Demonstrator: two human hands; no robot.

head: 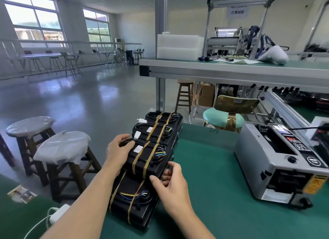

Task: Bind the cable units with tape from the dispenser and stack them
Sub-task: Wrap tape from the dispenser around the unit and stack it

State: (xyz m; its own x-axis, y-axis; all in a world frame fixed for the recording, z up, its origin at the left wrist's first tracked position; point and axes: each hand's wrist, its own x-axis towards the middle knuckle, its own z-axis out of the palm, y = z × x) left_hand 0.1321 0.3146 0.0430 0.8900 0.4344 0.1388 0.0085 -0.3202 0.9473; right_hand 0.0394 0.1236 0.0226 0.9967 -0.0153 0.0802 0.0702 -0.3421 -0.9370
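Several black cable units bound with brown tape strips lie in a row along the left edge of the green table (222, 176), stacked in layers. My left hand (118, 151) grips the left end of the third unit (147, 156), fingers curled over its edge. My right hand (170, 183) holds that unit's near right side, thumb on top and fingers beneath. The nearest unit (132, 199) shows yellow and blue wires under its tape. Two more bound units (160, 128) lie farther back. A grey tape dispenser (277, 160) stands at the right.
Two plastic-wrapped wooden stools (62, 149) stand left of the table. A white power adapter (58, 213) with its cord lies at the near left. Behind are a teal chair (224, 119), a shelf with white foam blocks (178, 46), and a conveyor rail (288, 110).
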